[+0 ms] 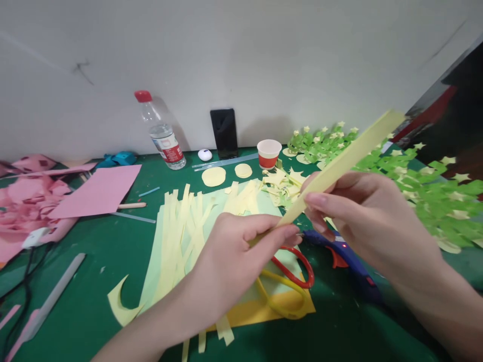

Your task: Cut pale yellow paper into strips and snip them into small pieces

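Observation:
Both my hands hold one long pale yellow paper strip (350, 157) above the green table (94, 251). My left hand (237, 254) pinches its lower end between thumb and fingers. My right hand (350, 211) grips it a little higher, and the strip rises past it to the upper right. Under my hands lie several cut yellow paper strips (181, 229) on a light green sheet, a pair of scissors (290, 281) with red and yellow handles on an orange sheet, and a blue glue gun (347, 256).
Green paper trees (418, 191) with yellow stars fill the right side. A red and white cup (268, 153), yellow paper discs (214, 176), a water bottle (162, 131) and a black phone (224, 133) stand by the wall. Pink paper (98, 191) and cables lie at the left.

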`<state>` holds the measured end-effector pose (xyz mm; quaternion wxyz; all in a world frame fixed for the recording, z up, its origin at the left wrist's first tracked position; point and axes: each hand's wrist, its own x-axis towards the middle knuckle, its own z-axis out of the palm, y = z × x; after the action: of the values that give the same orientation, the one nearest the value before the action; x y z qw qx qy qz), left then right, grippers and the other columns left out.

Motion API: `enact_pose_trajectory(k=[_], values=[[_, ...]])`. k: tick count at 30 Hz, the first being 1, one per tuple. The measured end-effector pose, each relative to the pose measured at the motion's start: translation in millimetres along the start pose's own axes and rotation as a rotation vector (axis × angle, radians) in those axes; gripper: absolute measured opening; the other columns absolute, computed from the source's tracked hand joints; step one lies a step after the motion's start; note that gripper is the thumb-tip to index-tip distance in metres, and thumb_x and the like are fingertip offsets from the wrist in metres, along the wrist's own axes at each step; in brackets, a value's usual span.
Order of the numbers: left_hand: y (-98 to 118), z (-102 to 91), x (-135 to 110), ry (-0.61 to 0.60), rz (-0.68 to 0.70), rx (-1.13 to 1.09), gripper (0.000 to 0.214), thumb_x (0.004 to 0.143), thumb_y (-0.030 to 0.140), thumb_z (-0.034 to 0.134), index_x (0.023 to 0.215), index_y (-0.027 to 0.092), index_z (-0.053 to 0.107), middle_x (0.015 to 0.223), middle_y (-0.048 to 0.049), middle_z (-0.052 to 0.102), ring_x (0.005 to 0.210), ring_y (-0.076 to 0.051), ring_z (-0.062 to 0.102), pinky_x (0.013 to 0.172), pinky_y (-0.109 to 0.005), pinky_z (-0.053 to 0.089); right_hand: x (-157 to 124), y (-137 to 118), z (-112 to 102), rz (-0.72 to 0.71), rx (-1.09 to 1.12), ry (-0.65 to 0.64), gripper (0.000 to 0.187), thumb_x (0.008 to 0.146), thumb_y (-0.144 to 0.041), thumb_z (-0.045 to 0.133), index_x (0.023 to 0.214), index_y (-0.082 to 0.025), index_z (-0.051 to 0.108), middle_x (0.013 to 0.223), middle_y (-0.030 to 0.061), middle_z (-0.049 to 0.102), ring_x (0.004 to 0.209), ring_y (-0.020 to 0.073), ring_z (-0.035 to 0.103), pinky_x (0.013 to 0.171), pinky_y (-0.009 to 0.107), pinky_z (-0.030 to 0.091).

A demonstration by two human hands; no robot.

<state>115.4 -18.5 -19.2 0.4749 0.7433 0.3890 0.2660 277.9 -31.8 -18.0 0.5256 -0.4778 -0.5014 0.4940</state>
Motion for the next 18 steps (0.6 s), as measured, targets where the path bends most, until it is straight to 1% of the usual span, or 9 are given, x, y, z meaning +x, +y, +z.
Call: enact_pose_trajectory(k=[2,5,8,10,13,18], values=[[-1.3,0.7,-0.8,0.001,0.025,-0.016,0.021,0.086,0.021,0.054,0.073,0.018,0.070,0.070,0.0058,0.073,0.062,-0.008,0.065,0.057,-0.011,0.047,1.5,1.7,0.9,-0.048,-0.023,0.025,0.023,0.067,-0.017,0.067,0.047,-0.018,0.058,0.042,-0.0053,0.051,0.037,0.0038,0.045,0.037,0.013,0.038],[-3.6,1.5,-2.8,0.004,0.075,-0.021,0.024,0.089,0.018,0.050,0.076,0.017,0.070,0.075,0.0061,0.074,0.067,-0.007,0.068,0.061,-0.007,0.048,3.0,4.7,1.4,-0.104,-0.041,0.056,0.021,0.067,-0.021,0.066,0.048,-0.018,0.058,0.041,-0.0056,0.050,0.036,0.0040,0.045,0.036,0.013,0.037],[-5.1,1.1,-3.8,-0.018,0.102,-0.014,0.025,0.090,0.018,0.047,0.079,0.016,0.069,0.081,0.0054,0.075,0.074,-0.005,0.069,0.066,-0.004,0.048,3.0,6.3,1.1,-0.094,-0.021,0.045,0.018,0.067,-0.021,0.066,0.050,-0.018,0.060,0.042,-0.0058,0.050,0.037,0.0040,0.045,0.036,0.012,0.038],[-5.0,0.5,-3.9,-0.030,0.103,-0.025,0.024,0.090,0.018,0.047,0.080,0.016,0.068,0.082,0.0050,0.075,0.075,-0.005,0.069,0.067,-0.004,0.048,2.7,6.5,0.7,-0.084,0.008,0.034,0.017,0.068,-0.021,0.066,0.052,-0.019,0.061,0.042,-0.0059,0.050,0.037,0.0037,0.045,0.036,0.012,0.039],[-3.0,-0.2,-4.0,-0.061,0.049,-0.127,0.022,0.090,0.020,0.048,0.080,0.017,0.067,0.082,0.0043,0.075,0.076,-0.007,0.070,0.066,-0.006,0.050,2.2,6.3,-0.2,-0.068,0.062,0.014,0.018,0.070,-0.020,0.066,0.053,-0.019,0.062,0.043,-0.0065,0.051,0.038,0.0027,0.044,0.037,0.010,0.040],[1.8,-1.4,-4.0,-0.171,-0.150,-0.391,0.025,0.089,0.025,0.049,0.074,0.017,0.067,0.080,0.0012,0.076,0.075,-0.010,0.071,0.066,-0.011,0.053,-0.5,4.8,-2.6,-0.063,0.121,-0.019,0.024,0.072,-0.019,0.068,0.050,-0.018,0.059,0.043,-0.0067,0.052,0.038,0.0014,0.045,0.038,0.007,0.040]])
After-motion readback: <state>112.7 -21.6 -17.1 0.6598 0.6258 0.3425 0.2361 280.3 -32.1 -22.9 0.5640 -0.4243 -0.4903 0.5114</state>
